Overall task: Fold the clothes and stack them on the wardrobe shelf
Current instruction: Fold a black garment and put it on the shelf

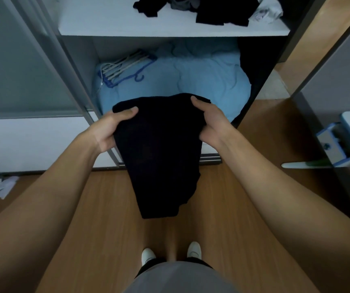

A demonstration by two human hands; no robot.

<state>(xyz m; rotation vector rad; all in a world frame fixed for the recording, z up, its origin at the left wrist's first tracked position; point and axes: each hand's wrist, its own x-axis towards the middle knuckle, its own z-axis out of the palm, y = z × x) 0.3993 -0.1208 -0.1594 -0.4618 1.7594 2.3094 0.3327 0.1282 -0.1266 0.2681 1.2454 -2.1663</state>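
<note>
Now my left grip (115, 129) and right grip (209, 121) each pinch the black garment's (159, 153) top edge, holding it before the wardrobe shelf (106, 22).

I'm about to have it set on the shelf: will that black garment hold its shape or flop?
Likely floppy: the black garment hangs limp below both hands. Probably light, since fingertips alone carry it. It may unfold on the shelf unless laid flat.

Home bedroom, open sliding-door wardrobe (68, 66), white shelf (170, 26), blue duvet (201, 77), hangers (123, 66), wood-look floor (243, 187)
</note>
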